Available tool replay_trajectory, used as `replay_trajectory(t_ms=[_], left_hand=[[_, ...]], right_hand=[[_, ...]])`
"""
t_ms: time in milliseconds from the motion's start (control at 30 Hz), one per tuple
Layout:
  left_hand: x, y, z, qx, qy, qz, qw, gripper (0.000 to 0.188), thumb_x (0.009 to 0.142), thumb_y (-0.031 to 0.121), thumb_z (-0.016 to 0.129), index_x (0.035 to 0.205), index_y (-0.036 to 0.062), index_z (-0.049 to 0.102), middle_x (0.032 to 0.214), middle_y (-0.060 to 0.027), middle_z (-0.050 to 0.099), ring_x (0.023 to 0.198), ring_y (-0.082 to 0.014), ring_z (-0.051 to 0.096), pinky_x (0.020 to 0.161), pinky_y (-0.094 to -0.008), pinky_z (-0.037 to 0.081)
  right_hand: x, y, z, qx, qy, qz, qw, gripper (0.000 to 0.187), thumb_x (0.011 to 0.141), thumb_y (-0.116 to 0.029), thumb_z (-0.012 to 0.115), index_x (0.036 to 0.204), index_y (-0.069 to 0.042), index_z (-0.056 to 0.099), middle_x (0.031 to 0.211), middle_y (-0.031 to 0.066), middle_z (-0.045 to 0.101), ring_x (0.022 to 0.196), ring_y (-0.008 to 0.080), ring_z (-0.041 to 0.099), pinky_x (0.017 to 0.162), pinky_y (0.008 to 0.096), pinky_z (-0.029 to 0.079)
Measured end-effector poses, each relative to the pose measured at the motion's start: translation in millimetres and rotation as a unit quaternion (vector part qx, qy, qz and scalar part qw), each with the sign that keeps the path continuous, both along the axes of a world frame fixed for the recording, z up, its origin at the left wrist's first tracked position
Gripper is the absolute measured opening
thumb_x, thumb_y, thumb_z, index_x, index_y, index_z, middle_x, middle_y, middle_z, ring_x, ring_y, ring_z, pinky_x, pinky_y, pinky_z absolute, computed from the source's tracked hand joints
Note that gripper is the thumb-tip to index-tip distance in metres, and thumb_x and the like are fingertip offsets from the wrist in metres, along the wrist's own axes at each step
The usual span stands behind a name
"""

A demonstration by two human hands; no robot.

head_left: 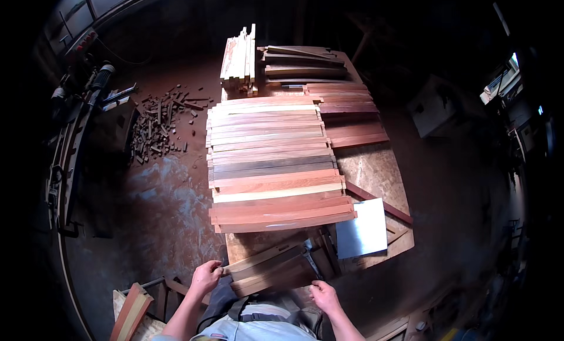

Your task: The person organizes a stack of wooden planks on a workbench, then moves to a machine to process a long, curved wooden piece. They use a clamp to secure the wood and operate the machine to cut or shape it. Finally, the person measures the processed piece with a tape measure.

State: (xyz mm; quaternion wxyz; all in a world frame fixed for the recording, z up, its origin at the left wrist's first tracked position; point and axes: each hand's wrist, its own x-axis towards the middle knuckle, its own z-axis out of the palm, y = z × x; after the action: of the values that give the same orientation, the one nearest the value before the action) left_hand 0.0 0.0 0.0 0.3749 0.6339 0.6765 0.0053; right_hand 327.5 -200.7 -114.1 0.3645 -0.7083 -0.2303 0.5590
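Observation:
My left hand (pixel 207 277) is closed, its fingertips at the left end of a light wooden strip (pixel 258 259) just in front of my body. Beside that strip lie darker brown boards (pixel 273 274). My right hand (pixel 325 296) is curled near the lower end of a metal wrench (pixel 312 262); what its fingers hold, if anything, is hidden. Beyond both hands, a broad row of wooden slats (pixel 270 159) in red, pale and dark tones lies side by side on the worktable (pixel 370 165). A white sheet (pixel 362 229) lies to their right.
Pale sticks (pixel 239 59) are stacked at the table's far left, with dark boards (pixel 304 66) beside them. More red slats (pixel 352 115) lie right of the row. Offcuts (pixel 158 123) are scattered on the left floor near a machine (pixel 88 106). Curved pieces (pixel 132 311) stand at lower left.

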Motion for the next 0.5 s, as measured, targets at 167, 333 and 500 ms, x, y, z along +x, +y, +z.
replay_trajectory(t_ms=[167,333,500], left_hand=[[46.8,-21.7,-60.2,-0.124,-0.129,-0.060,0.982,0.036,0.090,0.021,0.064,0.120,0.0027,0.067,0.113,-0.0162,0.071,0.107,-0.0277,0.068,0.094,-0.0368,0.052],[-2.7,39.5,-87.0,-0.112,-0.099,-0.120,0.981,0.036,0.090,0.019,0.064,0.119,-0.0007,0.066,0.111,-0.0186,0.072,0.103,-0.0266,0.070,0.090,-0.0347,0.053],[-59.8,72.9,-117.8,-0.085,-0.081,-0.084,0.990,0.036,0.087,0.025,0.064,0.115,0.0038,0.069,0.109,-0.0194,0.071,0.104,-0.0316,0.069,0.092,-0.0382,0.053]], right_hand=[[28.8,-91.9,65.0,-0.135,-0.060,-0.129,0.981,0.034,0.096,-0.014,0.059,0.123,0.006,0.060,0.095,0.0095,0.069,0.073,0.0120,0.064,0.063,0.0259,0.054],[-51.8,-86.4,89.0,-0.196,-0.057,-0.157,0.966,0.030,0.097,-0.015,0.059,0.120,0.005,0.060,0.091,0.0078,0.068,0.073,0.0116,0.063,0.063,0.0249,0.053],[-88.9,-89.1,88.2,-0.211,-0.080,-0.160,0.961,0.033,0.096,-0.018,0.062,0.122,0.003,0.061,0.094,0.0087,0.069,0.077,0.0131,0.065,0.067,0.0267,0.054]])
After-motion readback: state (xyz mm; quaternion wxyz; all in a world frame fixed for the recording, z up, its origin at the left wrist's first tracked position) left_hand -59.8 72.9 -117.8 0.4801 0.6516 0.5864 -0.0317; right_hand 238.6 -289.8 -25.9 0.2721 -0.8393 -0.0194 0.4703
